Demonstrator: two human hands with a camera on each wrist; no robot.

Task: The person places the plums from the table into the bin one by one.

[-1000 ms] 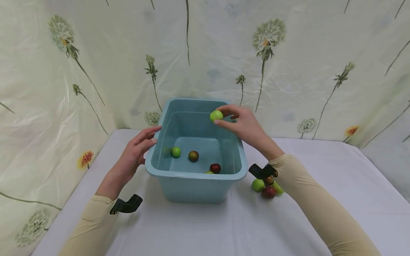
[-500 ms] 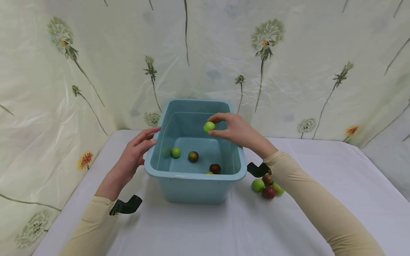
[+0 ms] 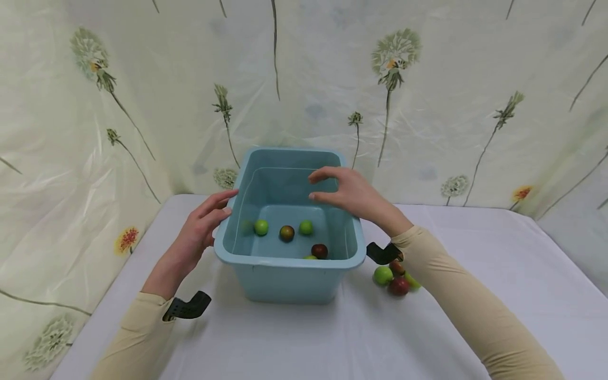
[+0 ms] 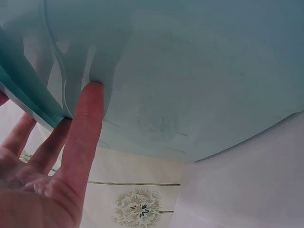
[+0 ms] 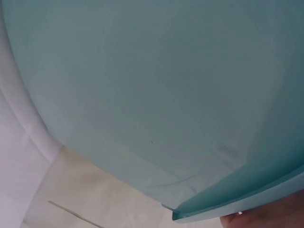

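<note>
A blue plastic tub stands on the table in the head view. My right hand hovers over its right side, thumb and fingers spread with nothing between them. Below it, on the tub floor, lies a small green apple. Also inside are another green apple, a brownish-red round fruit, a dark red fruit and a yellow-green one, mostly hidden by the front wall. My left hand touches the tub's left rim; in the left wrist view, a straight digit of that hand lies against the outer wall.
Right of the tub, several fruits lie together on the white tablecloth: a green apple, a red apple, a brownish one and a yellow-green one. A flower-printed curtain hangs behind.
My right hand lowered a little to the left with the green apple, then let it go. That apple now lies on the tub floor. The left hand has stayed at the rim.
</note>
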